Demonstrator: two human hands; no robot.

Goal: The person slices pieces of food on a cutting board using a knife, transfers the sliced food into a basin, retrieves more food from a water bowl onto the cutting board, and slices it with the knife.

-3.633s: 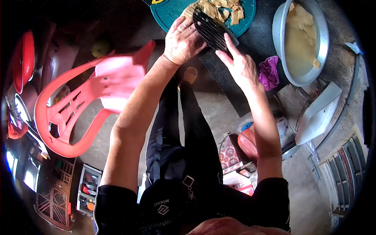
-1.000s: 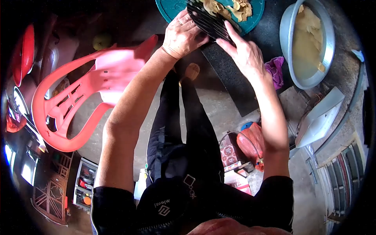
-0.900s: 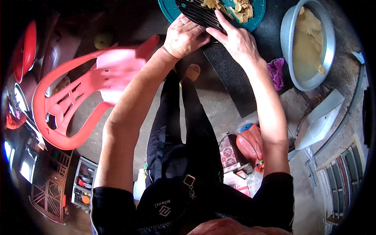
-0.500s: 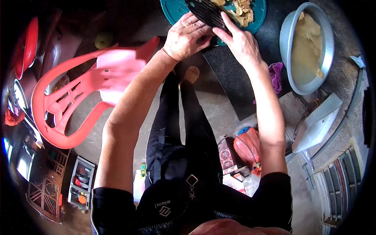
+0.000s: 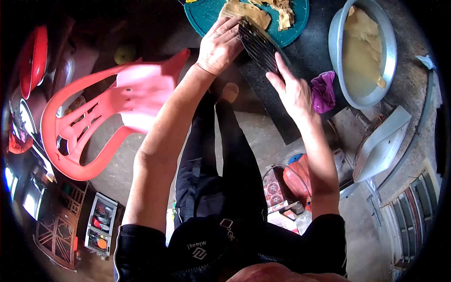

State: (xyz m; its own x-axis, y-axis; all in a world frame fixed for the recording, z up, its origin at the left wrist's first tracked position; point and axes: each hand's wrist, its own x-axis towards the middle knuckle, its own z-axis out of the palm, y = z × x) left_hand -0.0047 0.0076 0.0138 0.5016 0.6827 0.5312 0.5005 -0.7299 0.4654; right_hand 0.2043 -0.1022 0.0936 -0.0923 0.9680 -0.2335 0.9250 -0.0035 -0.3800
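Left hand (image 5: pixel 219 48), fingers together, on 1 tan piece (image 5: pixel 256 15); right hand (image 5: pixel 296 93) in pinch on 1 black blade (image 5: pixel 259 47)

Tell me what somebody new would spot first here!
Probably the big pink plastic chair on the person's left, bright in the light. Ahead, on a round green board, the left hand rests on a tan sheet; the right hand holds a ridged black blade. Far right sits a round silvery basin with cloudy liquid and tan pieces.
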